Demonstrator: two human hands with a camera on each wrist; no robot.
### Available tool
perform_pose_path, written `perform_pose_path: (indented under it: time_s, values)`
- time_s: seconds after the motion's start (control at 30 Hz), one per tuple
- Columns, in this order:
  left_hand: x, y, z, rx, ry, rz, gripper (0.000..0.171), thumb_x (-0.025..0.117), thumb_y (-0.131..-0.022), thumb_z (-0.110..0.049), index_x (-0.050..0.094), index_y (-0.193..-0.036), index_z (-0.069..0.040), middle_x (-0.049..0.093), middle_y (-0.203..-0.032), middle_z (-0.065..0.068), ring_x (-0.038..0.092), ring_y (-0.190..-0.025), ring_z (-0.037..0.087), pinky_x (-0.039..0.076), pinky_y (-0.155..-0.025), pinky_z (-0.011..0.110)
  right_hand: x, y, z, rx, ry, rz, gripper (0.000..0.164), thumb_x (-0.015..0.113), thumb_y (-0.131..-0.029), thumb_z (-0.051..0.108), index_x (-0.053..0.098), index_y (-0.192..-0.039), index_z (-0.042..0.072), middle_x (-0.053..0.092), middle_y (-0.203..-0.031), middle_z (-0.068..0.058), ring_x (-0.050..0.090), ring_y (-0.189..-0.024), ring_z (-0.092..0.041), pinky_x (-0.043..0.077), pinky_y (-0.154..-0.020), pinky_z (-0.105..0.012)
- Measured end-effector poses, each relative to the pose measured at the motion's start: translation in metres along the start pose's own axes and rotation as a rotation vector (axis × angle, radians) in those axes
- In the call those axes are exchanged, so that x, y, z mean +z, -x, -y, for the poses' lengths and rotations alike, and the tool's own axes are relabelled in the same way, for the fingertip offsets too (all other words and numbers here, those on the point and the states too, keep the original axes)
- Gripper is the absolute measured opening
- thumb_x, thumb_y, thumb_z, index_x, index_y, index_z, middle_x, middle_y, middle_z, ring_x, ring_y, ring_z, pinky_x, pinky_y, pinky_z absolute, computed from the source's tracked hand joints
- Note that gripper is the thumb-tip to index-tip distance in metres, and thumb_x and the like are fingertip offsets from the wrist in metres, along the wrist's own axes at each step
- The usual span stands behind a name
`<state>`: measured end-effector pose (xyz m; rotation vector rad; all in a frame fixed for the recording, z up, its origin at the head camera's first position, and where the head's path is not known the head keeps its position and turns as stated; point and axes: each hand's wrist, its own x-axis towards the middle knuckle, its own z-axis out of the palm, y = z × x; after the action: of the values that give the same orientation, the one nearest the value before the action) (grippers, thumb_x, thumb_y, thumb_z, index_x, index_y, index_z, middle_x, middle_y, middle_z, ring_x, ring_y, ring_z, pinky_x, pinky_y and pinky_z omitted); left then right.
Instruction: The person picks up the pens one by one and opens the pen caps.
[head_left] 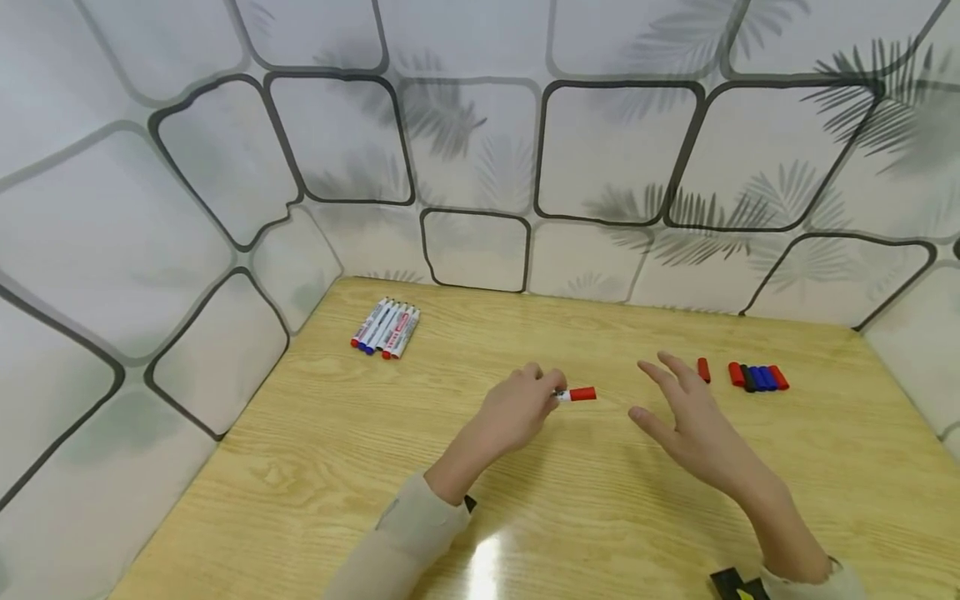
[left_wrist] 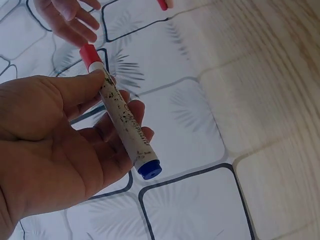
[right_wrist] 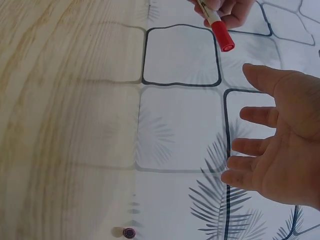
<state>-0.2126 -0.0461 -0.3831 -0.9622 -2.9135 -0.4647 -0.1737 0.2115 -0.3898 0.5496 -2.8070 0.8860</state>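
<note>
A whiteboard marker (left_wrist: 125, 120) with a white barrel, a red cap and a blue tail end is pinched between the thumb and fingers of my left hand (head_left: 521, 406). In the head view its red cap (head_left: 582, 393) points right, while the fingers cover most of the barrel. My right hand (head_left: 693, 425) hovers to the right of that cap, fingers spread, holding nothing. Beyond its fingertips a single red cap (head_left: 703, 370) stands on the table. In the right wrist view, my right palm (right_wrist: 295, 135) is bare and apart from the marker.
Several white markers (head_left: 386, 329) lie side by side at the back left of the wooden table (head_left: 315, 467); their lower ends are red or blue. A row of red, black and blue caps (head_left: 758, 377) sits at the right. Patterned walls (head_left: 472, 250) border the table's back and left.
</note>
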Motion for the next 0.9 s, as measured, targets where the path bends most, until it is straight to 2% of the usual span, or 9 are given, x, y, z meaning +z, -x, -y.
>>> perform_pose_path:
  time_s: [0.17,0.3,0.47,0.63,0.9]
  values:
    - [-0.005,0.005,0.000,0.049,-0.024,-0.064,0.017,0.055,-0.103,-0.024,0.063,-0.117,-0.018,0.060,-0.102,0.005,0.054,-0.079,0.017,0.043,-0.060,0.023,0.001,0.001,0.007,-0.018,0.005,-0.001,0.066,0.064,-0.098,0.032,0.037,-0.150,0.002,0.021,-0.157,-0.028,0.023,-0.139,-0.054,0.030,-0.097,-0.076]
    - [-0.007,0.005,-0.004,0.063,-0.091,-0.089,0.017,0.058,-0.101,-0.024,0.064,-0.116,-0.020,0.059,-0.101,0.004,0.055,-0.079,0.016,0.046,-0.061,0.024,0.001,0.002,0.014,-0.028,0.010,0.008,0.067,0.064,-0.098,0.033,0.035,-0.152,0.004,0.023,-0.158,-0.025,0.025,-0.140,-0.051,0.033,-0.097,-0.073]
    - [-0.009,0.007,-0.011,0.060,-0.153,-0.091,0.018,0.061,-0.099,-0.027,0.065,-0.116,-0.022,0.061,-0.101,0.002,0.057,-0.082,0.016,0.051,-0.066,0.026,0.003,0.004,0.024,-0.045,0.014,0.022,0.068,0.064,-0.098,0.034,0.034,-0.153,0.008,0.027,-0.157,-0.022,0.037,-0.135,-0.047,0.043,-0.095,-0.066]
    - [-0.010,0.009,-0.016,0.069,-0.172,-0.084,0.019,0.062,-0.099,-0.028,0.066,-0.117,-0.023,0.062,-0.103,0.002,0.058,-0.086,0.017,0.052,-0.069,0.027,0.008,0.004,0.027,-0.070,0.043,0.028,0.065,0.065,-0.098,0.033,0.037,-0.152,0.009,0.035,-0.152,-0.019,0.047,-0.130,-0.042,0.050,-0.091,-0.059]
    - [-0.007,0.010,-0.020,0.126,-0.220,-0.114,0.019,0.066,-0.096,-0.029,0.066,-0.115,-0.024,0.061,-0.101,-0.001,0.058,-0.085,0.014,0.050,-0.070,0.022,0.015,0.004,0.028,-0.097,0.069,0.025,0.060,0.069,-0.095,0.028,0.045,-0.147,0.010,0.042,-0.147,-0.017,0.056,-0.121,-0.039,0.054,-0.085,-0.054]
